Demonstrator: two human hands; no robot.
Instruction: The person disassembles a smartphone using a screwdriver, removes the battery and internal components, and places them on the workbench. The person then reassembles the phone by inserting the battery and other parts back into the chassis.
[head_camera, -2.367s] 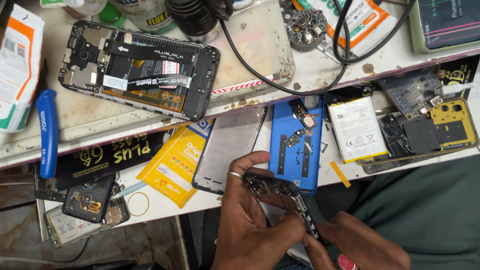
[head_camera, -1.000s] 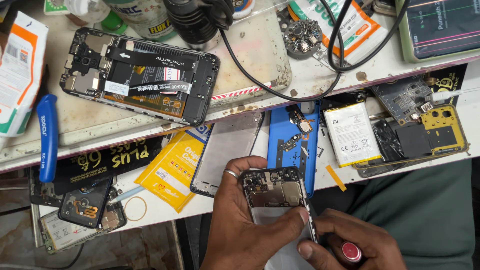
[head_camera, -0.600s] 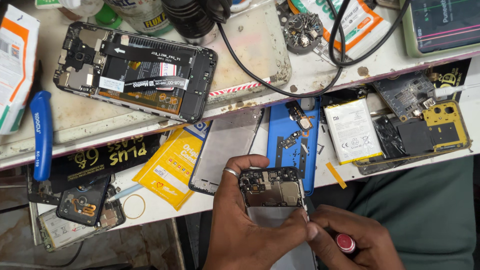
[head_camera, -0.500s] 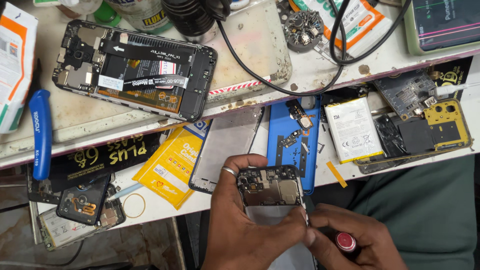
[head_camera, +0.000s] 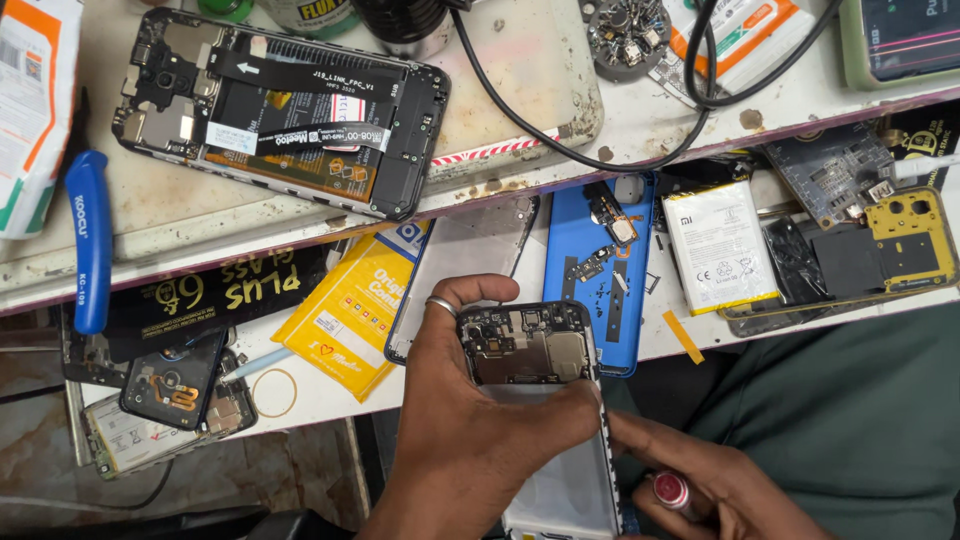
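My left hand (head_camera: 462, 430), with a ring on one finger, grips an opened phone (head_camera: 535, 350) from the left, back side up with the circuit board and metal shields exposed. The thumb presses on the phone's middle. My right hand (head_camera: 700, 490) sits at the phone's right edge, fingers closed on a small tool with a red end (head_camera: 672, 489); its tip is hidden against the phone's side. A blue phone back cover (head_camera: 590, 270) with small loose parts on it lies just beyond.
A second opened phone (head_camera: 280, 110) lies on the upper shelf beside black cables (head_camera: 560, 140). A white battery (head_camera: 720, 245), a yellow frame part (head_camera: 905, 235), yellow packets (head_camera: 350, 310), a blue tool handle (head_camera: 90, 240) and more phone parts (head_camera: 170, 385) crowd the lower shelf.
The held phone has been raised and turned squarely toward me. My right hand shifted from under the phone to its right edge with the red-ended tool.
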